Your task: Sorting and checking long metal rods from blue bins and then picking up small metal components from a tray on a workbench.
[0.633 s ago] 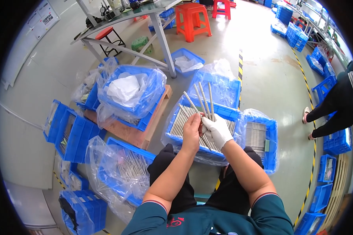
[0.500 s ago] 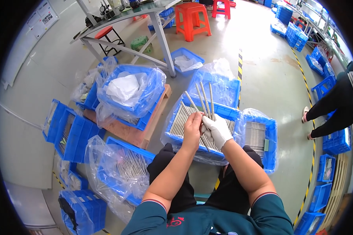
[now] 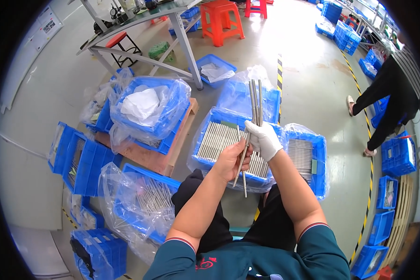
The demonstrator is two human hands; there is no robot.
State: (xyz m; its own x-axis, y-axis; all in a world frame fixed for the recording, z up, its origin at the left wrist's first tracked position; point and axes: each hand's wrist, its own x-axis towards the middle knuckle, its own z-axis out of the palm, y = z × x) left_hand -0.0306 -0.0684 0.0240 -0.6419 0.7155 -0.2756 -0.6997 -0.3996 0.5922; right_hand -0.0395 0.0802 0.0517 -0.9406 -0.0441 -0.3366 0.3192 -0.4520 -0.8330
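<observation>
My right hand (image 3: 265,139), in a white glove, grips a bundle of thin grey metal rods (image 3: 255,101) that stick up and away from me. My bare left hand (image 3: 230,161) holds two or three of the same rods (image 3: 242,163), their ends pointing down toward my lap. Both hands hover close together over a blue plastic crate (image 3: 210,116) lined with a clear bag and filled with rows of rods. A second blue crate (image 3: 321,161) of rods sits just right of it.
A plastic-lined blue crate (image 3: 126,177) of rods lies by my left knee. Stacked blue bins (image 3: 165,114) with white bagged material rest on a wooden pallet (image 3: 147,158). More blue crates (image 3: 74,156) stand left. A metal workbench (image 3: 140,18), orange stools (image 3: 221,18) and a standing person (image 3: 387,93) are farther off.
The rods in my right hand have swung together into a tighter, more upright bundle. My left hand still holds its few rods in the same place.
</observation>
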